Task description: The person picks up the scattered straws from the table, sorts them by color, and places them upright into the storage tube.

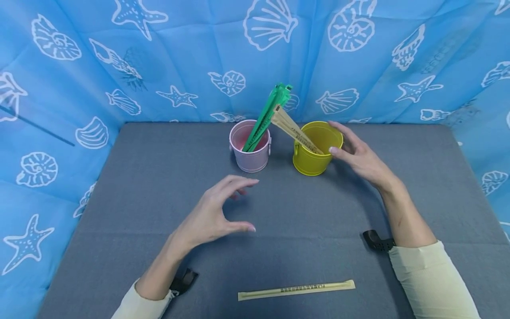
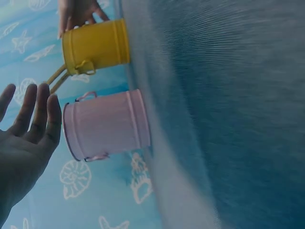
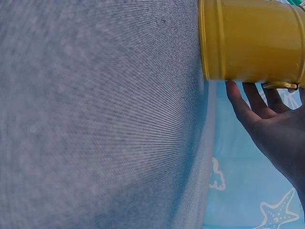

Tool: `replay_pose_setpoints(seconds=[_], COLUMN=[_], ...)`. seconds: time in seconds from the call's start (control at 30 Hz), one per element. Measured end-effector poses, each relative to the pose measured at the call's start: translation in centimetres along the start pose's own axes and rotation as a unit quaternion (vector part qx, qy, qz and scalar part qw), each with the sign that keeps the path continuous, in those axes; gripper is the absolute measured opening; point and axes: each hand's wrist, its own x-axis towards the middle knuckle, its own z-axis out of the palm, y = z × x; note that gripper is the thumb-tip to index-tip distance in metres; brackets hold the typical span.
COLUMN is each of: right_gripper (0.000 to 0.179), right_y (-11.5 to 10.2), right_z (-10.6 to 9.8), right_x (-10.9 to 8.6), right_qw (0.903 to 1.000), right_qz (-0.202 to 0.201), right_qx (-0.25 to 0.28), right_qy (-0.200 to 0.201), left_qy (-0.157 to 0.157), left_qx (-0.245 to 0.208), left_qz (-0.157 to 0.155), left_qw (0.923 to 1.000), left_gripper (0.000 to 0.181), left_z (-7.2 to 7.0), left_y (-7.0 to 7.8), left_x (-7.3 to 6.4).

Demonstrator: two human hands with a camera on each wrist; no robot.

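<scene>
A yellow bucket [image 1: 312, 162] stands at the back of the table, with beige paper-wrapped straws [image 1: 292, 129] leaning out to the left. My right hand [image 1: 360, 157] is spread at the bucket's right side; its thumb is by the near rim and its fingers lie toward the back. In the right wrist view, fingertips [image 3: 231, 88] meet the bucket's wall. Left of it is a pink bucket [image 1: 251, 161] holding green-wrapped straws [image 1: 264, 117]. My left hand [image 1: 213, 212] hovers in front of the pink bucket, thumb and fingers apart, holding nothing.
A single beige wrapped straw [image 1: 296, 289] lies across the front of the grey-covered table [image 1: 159, 155]. Behind the table hangs a blue curtain [image 1: 179, 53] printed with white shells and starfish. The two buckets stand close together, a small gap between them.
</scene>
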Motion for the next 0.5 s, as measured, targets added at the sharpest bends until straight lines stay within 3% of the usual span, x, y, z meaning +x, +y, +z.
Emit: replay_pose_setpoints(seconds=[0.13, 0.33, 0.5], right_gripper=[0.07, 0.071, 0.071], right_y=[0.0, 0.1, 0.2], right_z=[-0.1, -0.1, 0.0], right_x=[0.0, 0.0, 0.1], right_qw=[1.0, 1.0, 1.0], right_qz=[0.001, 0.007, 0.009], right_qx=[0.001, 0.001, -0.003], right_qy=[0.003, 0.001, -0.001], left_qy=[-0.01, -0.039, -0.056], left_qx=[0.012, 0.042, 0.018], left_qz=[0.0, -0.023, -0.049], left_qw=[0.9999, 0.9981, 0.997], left_gripper=[0.093, 0.096, 0.096], left_z=[0.3, 1.2, 2.1], left_y=[0.0, 0.3, 0.3], left_x=[-0.9, -2.3, -3.7])
